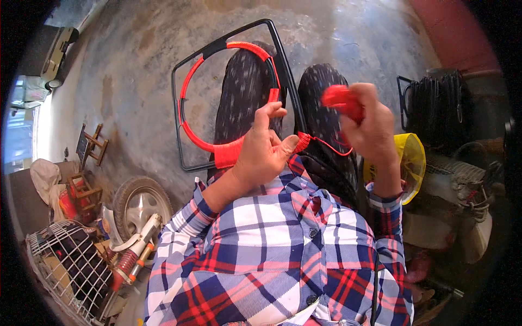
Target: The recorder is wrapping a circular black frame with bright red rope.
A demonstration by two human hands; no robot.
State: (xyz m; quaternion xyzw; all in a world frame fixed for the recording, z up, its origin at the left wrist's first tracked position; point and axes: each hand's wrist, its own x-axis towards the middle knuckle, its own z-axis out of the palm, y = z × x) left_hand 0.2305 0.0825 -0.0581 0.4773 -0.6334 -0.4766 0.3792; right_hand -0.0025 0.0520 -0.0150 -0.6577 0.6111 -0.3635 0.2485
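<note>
A black rectangular frame [288,73] with a round ring [247,46] inside it rests over my thighs. Red cord covers much of the ring, with black stretches between. My left hand [258,152] grips the frame's near side, its thumb stretched toward the red-wrapped corner [303,140] and its index finger raised by the ring. Some of its fingers are hidden. Off to the right, my right hand [376,122] is closed on a bundle of red cord [342,101], blurred by motion. A loose red strand [333,148] runs from the wrapped corner toward that hand.
Beside my right forearm stands a yellow container [412,163], with black frames and cords [437,100] beyond it. A spoked wheel [142,204], a wire basket [76,261] and a small wooden stool [97,144] are at the left.
</note>
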